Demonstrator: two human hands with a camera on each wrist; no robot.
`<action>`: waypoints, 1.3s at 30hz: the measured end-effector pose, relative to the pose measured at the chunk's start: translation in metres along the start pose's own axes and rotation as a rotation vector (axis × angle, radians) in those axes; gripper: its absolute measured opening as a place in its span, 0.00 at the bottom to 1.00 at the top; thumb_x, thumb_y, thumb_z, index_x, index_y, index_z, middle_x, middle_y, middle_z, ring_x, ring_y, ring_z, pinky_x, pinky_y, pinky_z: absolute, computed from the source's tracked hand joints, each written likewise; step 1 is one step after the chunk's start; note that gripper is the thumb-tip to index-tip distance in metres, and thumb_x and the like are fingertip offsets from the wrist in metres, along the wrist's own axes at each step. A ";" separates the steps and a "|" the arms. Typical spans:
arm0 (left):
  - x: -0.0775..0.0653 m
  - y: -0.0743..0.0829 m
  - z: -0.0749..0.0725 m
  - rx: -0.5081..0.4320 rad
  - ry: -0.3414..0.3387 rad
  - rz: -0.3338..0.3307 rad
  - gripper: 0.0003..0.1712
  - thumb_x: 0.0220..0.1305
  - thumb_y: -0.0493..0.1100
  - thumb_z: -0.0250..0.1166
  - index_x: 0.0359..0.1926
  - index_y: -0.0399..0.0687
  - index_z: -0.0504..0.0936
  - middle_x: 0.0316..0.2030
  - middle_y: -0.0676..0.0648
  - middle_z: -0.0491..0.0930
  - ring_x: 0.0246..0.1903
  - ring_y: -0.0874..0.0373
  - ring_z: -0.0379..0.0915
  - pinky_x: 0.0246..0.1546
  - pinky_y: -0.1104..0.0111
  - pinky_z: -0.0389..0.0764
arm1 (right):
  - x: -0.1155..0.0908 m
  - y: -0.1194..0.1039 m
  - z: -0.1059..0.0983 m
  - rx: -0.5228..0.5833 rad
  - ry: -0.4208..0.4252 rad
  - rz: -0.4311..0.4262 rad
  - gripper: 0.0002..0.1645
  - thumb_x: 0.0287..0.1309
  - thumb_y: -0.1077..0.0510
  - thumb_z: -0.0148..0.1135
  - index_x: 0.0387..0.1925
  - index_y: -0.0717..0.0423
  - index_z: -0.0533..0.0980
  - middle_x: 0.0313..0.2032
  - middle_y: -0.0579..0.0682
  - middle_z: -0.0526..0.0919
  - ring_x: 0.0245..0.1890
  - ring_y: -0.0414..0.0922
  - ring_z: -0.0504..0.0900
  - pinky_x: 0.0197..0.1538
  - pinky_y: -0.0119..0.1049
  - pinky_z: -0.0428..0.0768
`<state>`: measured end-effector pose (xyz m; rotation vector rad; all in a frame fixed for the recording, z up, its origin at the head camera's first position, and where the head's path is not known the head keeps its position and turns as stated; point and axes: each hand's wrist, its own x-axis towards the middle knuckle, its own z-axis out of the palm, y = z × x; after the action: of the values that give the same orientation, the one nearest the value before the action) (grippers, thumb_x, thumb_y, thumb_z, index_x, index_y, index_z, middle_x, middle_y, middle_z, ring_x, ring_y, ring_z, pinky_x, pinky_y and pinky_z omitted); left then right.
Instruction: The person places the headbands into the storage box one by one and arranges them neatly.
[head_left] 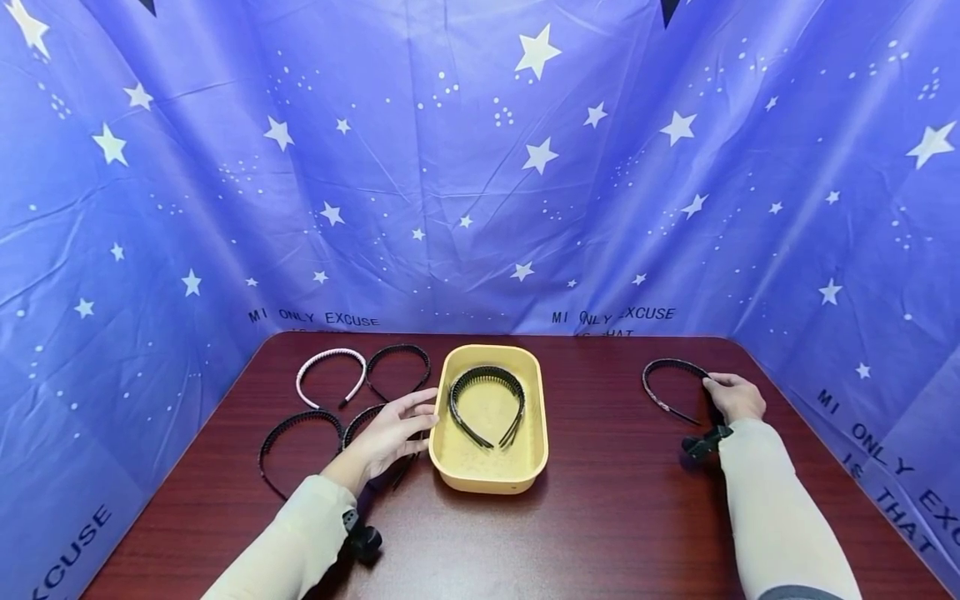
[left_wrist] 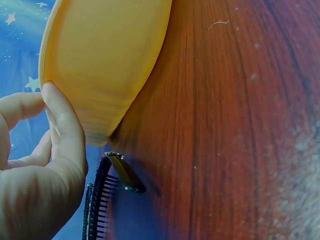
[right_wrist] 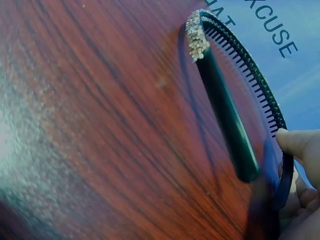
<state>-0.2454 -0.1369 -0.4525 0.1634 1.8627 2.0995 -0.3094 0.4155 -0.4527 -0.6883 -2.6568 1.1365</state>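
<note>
My left hand (head_left: 390, 437) touches the left side of a yellow plastic tub (head_left: 489, 477), its fingers spread out toward the rim. The thumb (left_wrist: 67, 125) lies against the wall near the rim in the left wrist view. Inside the tub rest black toothed headbands (head_left: 486, 375), seemingly two nested together. At the right of the table my right hand (head_left: 738, 397) pinches a black headband (head_left: 654, 367) near one end. Glittery stones cover part of that headband's band (right_wrist: 197, 37), and comb teeth line its inside. Its other end is smooth and dark.
Left of the tub lie a white-and-black headband (head_left: 303, 375) and several black headbands (head_left: 281, 429), partly hidden by my left hand and forearm. All stand on a dark red wooden table (head_left: 600, 517). A blue star-printed curtain (head_left: 480, 167) encloses the table's back and sides.
</note>
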 end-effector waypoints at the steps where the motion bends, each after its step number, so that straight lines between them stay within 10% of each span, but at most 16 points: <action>1: 0.000 0.000 0.000 0.001 0.001 -0.001 0.35 0.69 0.34 0.61 0.74 0.39 0.60 0.61 0.31 0.69 0.50 0.50 0.76 0.45 0.62 0.81 | 0.000 0.000 0.000 0.006 -0.002 0.001 0.27 0.70 0.50 0.53 0.60 0.65 0.73 0.64 0.71 0.68 0.63 0.69 0.60 0.67 0.54 0.60; 12: 0.000 0.002 0.000 -0.002 0.006 0.006 0.35 0.69 0.33 0.60 0.74 0.39 0.60 0.61 0.31 0.69 0.53 0.47 0.75 0.47 0.60 0.81 | -0.002 -0.004 -0.004 -0.011 -0.013 -0.021 0.29 0.69 0.46 0.54 0.58 0.66 0.74 0.61 0.73 0.69 0.60 0.69 0.62 0.64 0.55 0.62; 20: -0.002 0.003 0.001 -0.007 0.004 0.000 0.36 0.68 0.33 0.61 0.74 0.39 0.60 0.61 0.31 0.69 0.52 0.48 0.75 0.46 0.61 0.81 | -0.005 -0.003 -0.007 0.021 -0.005 -0.004 0.30 0.66 0.45 0.58 0.56 0.66 0.75 0.50 0.72 0.75 0.37 0.55 0.71 0.33 0.37 0.71; 27: -0.002 0.003 0.001 0.001 0.013 0.002 0.35 0.68 0.34 0.61 0.74 0.40 0.61 0.61 0.31 0.69 0.52 0.48 0.75 0.46 0.60 0.81 | 0.000 0.001 -0.012 0.108 -0.127 0.012 0.34 0.68 0.43 0.56 0.61 0.67 0.73 0.58 0.69 0.73 0.50 0.57 0.71 0.41 0.37 0.73; 35: -0.001 0.002 0.001 0.003 0.010 -0.001 0.35 0.69 0.34 0.61 0.74 0.39 0.61 0.60 0.32 0.70 0.52 0.49 0.75 0.45 0.61 0.82 | 0.007 0.012 -0.021 0.142 -0.265 -0.050 0.33 0.68 0.44 0.57 0.60 0.68 0.74 0.33 0.32 0.80 0.39 0.37 0.75 0.41 0.31 0.74; 39: 0.000 0.001 0.001 0.004 0.003 -0.001 0.35 0.69 0.34 0.61 0.74 0.39 0.61 0.60 0.32 0.70 0.51 0.50 0.75 0.45 0.61 0.81 | 0.006 0.012 -0.027 0.182 -0.327 -0.077 0.32 0.71 0.47 0.55 0.61 0.72 0.72 0.30 0.30 0.79 0.28 0.29 0.71 0.36 0.28 0.74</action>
<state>-0.2452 -0.1364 -0.4516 0.1604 1.8677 2.0966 -0.3015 0.4424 -0.4424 -0.3931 -2.7564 1.5615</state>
